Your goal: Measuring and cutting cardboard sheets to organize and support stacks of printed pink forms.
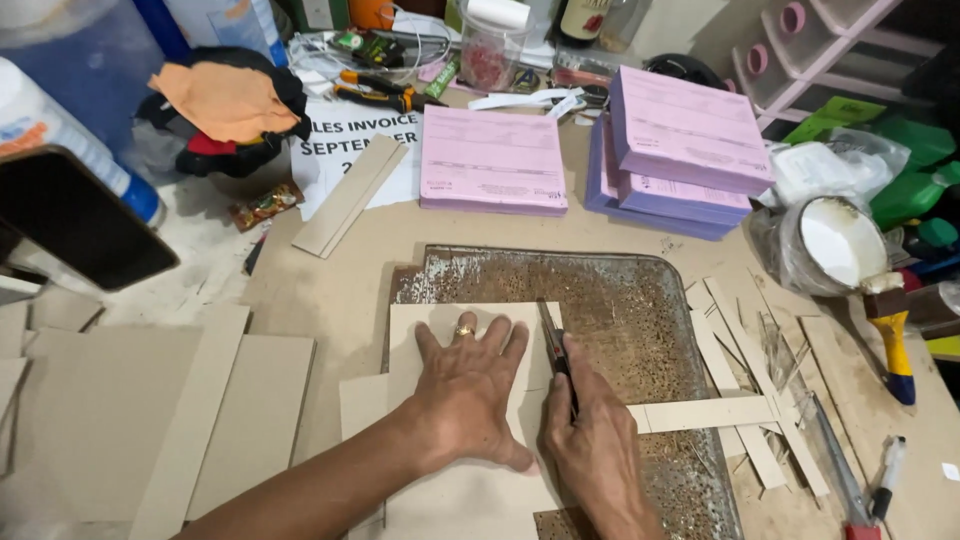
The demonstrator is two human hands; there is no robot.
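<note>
While the flat left hand [468,385] pins the beige cardboard sheet [455,330], the right hand [592,440], gripping a utility knife [557,352], should probably draw steadily.

Beige cardboard sheet [470,480] on a rust-speckled metal plate [630,310], pink pads [492,160], an orange cloth [225,100], a yellow-handled brush [893,340].

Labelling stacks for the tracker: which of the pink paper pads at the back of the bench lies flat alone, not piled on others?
The flat pink paper pad left of centre, single on the brown bench. The tilted pink pad to its right tops a purple pad pile.
</note>
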